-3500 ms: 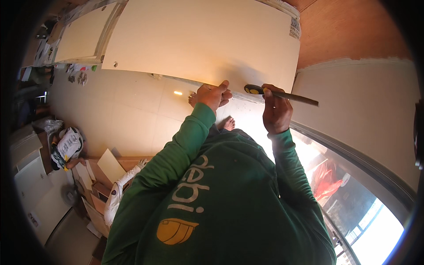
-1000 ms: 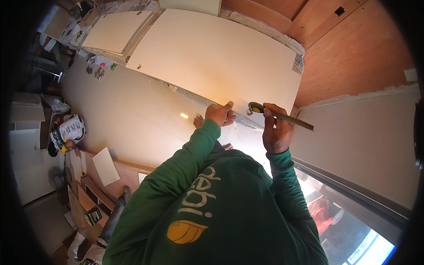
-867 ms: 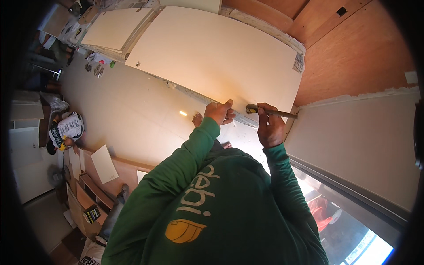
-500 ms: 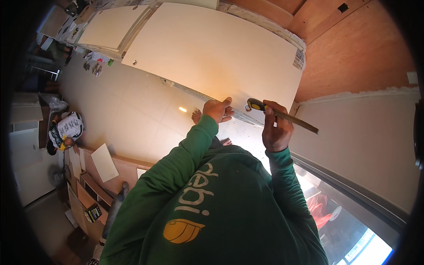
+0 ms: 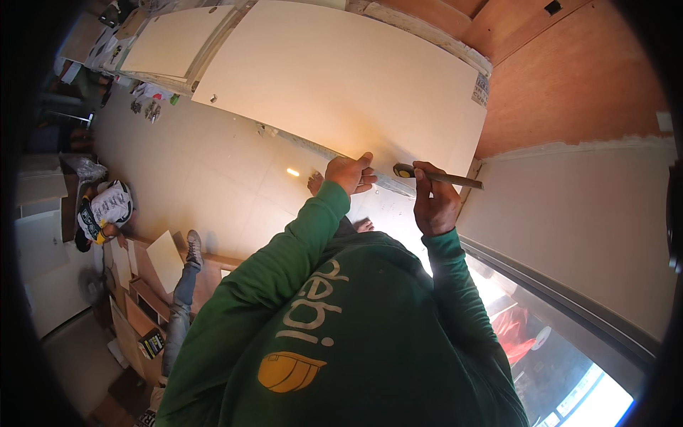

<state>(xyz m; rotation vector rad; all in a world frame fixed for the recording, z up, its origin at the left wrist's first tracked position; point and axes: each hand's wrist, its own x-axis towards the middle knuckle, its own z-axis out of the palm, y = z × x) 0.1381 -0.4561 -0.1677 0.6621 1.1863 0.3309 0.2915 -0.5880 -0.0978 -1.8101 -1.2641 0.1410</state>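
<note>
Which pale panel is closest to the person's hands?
The largest panel, by the left hand and right hand; the upper left panel and lower left panel are smaller, farther off.

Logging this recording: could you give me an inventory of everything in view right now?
Large panel: 1, cream, top centre
Smaller panel: 1, cream, upper left
Hand tool: 1, dark with yellow on its handle, in right hand
Wooden wall: 1, reddish brown, upper right
Floor: 1, pale, left of centre
Co-worker: 1, white top, far left
Another person's leg: 1, blue-grey trousers, lower left
Leaning board: 1, cream, lower left
Red item: 1, red, lower right
Far-left clutter: uncountable, too dark
Shirt: 1, green, lower centre
Left hand: 1, green-sleeved, at large panel's near edge
Right hand: 1, green-sleeved, around tool's handle end
</note>
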